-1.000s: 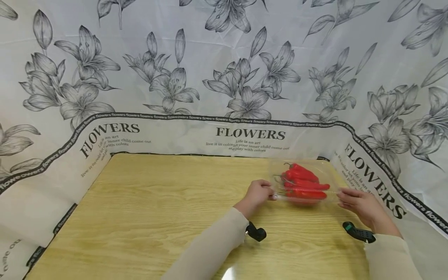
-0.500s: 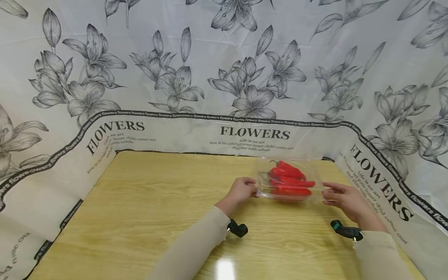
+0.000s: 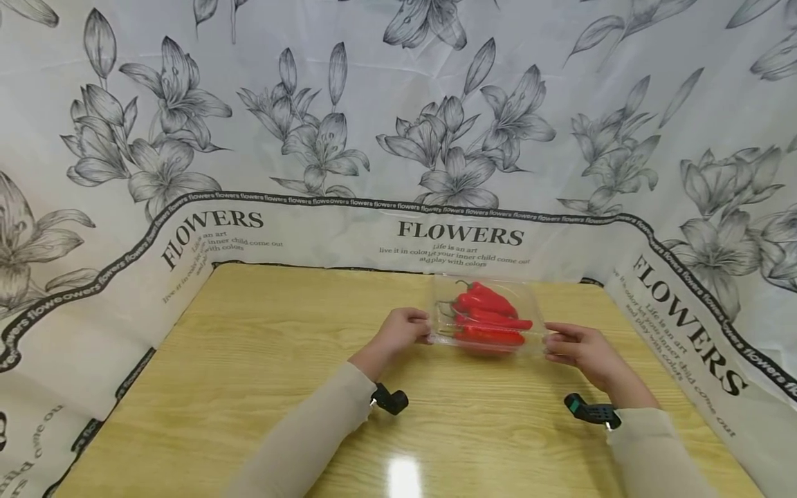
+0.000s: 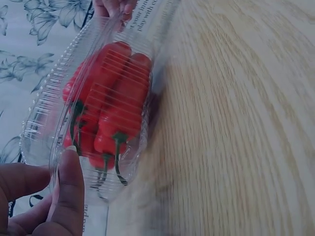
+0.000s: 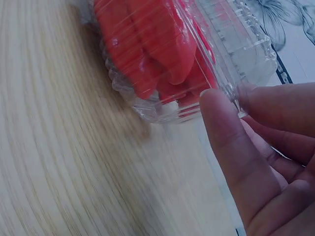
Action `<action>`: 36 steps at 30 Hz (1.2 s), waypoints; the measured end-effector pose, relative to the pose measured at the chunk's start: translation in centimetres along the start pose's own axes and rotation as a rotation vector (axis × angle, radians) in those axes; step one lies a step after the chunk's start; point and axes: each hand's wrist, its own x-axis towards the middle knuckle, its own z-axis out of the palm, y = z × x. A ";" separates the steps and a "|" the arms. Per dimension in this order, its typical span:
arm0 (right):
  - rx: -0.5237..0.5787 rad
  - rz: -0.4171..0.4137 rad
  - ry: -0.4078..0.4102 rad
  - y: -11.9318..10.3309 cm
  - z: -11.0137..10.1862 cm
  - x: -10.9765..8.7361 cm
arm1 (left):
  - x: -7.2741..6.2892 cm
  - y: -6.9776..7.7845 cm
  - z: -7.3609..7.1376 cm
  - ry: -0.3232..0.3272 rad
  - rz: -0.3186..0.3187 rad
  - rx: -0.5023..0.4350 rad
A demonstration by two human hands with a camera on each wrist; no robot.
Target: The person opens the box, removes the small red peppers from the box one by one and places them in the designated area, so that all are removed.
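Observation:
A clear plastic clamshell box [image 3: 529,301] with several red peppers [image 3: 488,315] inside is held between both hands toward the back of the table. My left hand [image 3: 398,332] pinches the rim at its left end; in the left wrist view the thumb and a finger [image 4: 71,182] grip the edge near the green stems [image 4: 118,147]. At the opposite end my right hand [image 3: 579,349] pinches the rim, as the right wrist view shows with finger and thumb meeting on the plastic edge [image 5: 234,98]. The lid looks closed over the peppers.
The wood-grain table [image 3: 280,380] spreads to the left and front of the box. A white flower-print cloth [image 3: 336,235] stands around the back and sides. Each wrist carries a small black camera [image 3: 391,400].
Both hands have carried the box of peppers leftward across the table, keeping their pinch on its two ends. The head view has shifted slightly.

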 end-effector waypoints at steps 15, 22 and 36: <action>-0.057 -0.020 -0.048 -1.4 4.8 1.6 | -2.6 -0.3 -5.6 0.013 0.032 0.054; -0.039 -0.037 -0.054 -2.0 7.6 2.3 | -3.9 -0.4 -8.5 0.038 0.026 0.069; 0.025 -0.032 -0.099 -2.6 11.2 2.9 | -6.1 -1.0 -12.3 0.037 -0.001 0.062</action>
